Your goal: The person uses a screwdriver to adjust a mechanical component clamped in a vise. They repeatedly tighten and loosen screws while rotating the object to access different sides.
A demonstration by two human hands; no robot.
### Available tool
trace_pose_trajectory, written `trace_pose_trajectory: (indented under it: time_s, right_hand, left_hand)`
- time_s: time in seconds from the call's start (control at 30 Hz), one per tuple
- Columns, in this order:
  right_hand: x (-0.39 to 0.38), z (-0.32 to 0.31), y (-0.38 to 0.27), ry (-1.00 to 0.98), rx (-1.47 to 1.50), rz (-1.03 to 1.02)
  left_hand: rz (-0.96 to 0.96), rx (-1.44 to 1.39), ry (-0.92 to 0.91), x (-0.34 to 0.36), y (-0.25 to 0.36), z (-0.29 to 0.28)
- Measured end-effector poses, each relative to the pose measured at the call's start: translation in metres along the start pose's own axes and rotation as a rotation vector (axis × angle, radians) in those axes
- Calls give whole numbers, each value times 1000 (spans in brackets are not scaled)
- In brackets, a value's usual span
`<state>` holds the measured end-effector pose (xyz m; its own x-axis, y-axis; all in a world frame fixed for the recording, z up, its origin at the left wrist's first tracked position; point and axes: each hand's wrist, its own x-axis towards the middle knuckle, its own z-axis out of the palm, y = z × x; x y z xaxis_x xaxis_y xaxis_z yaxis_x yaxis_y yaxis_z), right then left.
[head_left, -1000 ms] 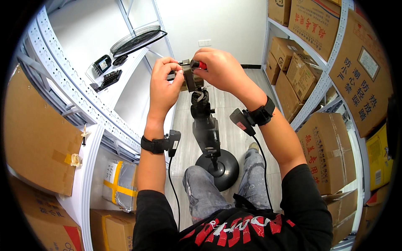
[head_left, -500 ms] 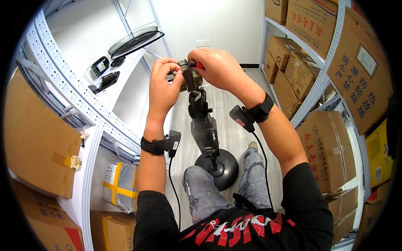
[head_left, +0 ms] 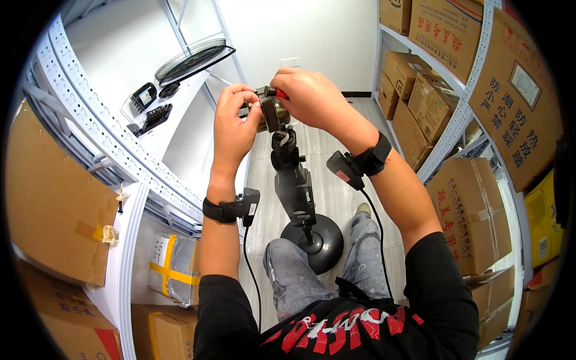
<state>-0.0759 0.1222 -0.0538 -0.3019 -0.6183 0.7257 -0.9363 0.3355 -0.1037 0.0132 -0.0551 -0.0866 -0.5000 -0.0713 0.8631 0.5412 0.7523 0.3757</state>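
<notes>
A black pedestal fan stand (head_left: 294, 195) rises from a round base (head_left: 324, 255) between my legs. At its top is a bare fan motor (head_left: 274, 114), a dark metal block with brassy sides. My left hand (head_left: 236, 123) grips the motor's left side with thumb and fingertips, and its fingers partly hide that side. In my right hand (head_left: 312, 99) is a red and black screwdriver (head_left: 281, 93), held sideways across the top of the motor. Its tip points left, close to my left fingertips. Whether it sits in a screw I cannot tell.
On the left shelf lie a round wire fan grille (head_left: 195, 60), a black motor cover (head_left: 144, 96) and small black parts (head_left: 153, 117). Cardboard boxes (head_left: 468, 210) fill the right rack. More boxes (head_left: 54, 192) stand at lower left. Cables (head_left: 249, 270) hang from both wrist straps.
My right hand and the screwdriver have shifted very slightly over the motor. My left hand keeps its grip, and the whole view has moved a little.
</notes>
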Motion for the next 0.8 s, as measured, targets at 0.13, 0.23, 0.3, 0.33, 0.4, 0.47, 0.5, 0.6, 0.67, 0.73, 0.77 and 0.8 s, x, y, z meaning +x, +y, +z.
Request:
trace_pose_trajectory:
  time_s: [0.13,0.23,0.3,0.33,0.4,0.47,0.5,0.6,0.67,0.73,0.77,0.8]
  right_hand:
    - [-1,-6,-1,5,83,-9]
    - [-3,-6,-4,-2,91,-5]
    - [-3,-6,-5,-12,78,11]
    - [-2,-6,-5,-18,80,23]
    - [0,-6,-5,-28,70,41]
    - [2,-5,-3,-41,46,52]
    - [2,-4,-3,-40,31,43]
    - [2,-2,-3,-23,24,17]
    - [0,-4,-4,4,71,3]
    - [-3,-7,-4,-3,86,-10]
    - [-3,-8,-4,-6,94,-16]
    - [-3,-7,-4,-3,87,-11]
  left_hand:
    - [-24,-18,-9,-1,-3,-1]
    - [-39,-32,-6,-2,-4,-1]
    - [-43,-36,-3,-2,-4,0]
    - [-39,-33,-1,-2,-4,0]
    - [-26,-27,-2,-1,-4,0]
    - [-10,-18,-8,-1,-2,-1]
    - [-15,-21,-9,-1,-3,-1]
    - [-21,-25,-13,-1,-7,-2]
    - [-12,-26,-15,-2,-7,-3]
    - [-14,-34,-11,-2,-8,-2]
    - [-15,-37,-9,-2,-8,-2]
    - [-27,-42,-6,-2,-8,-1]
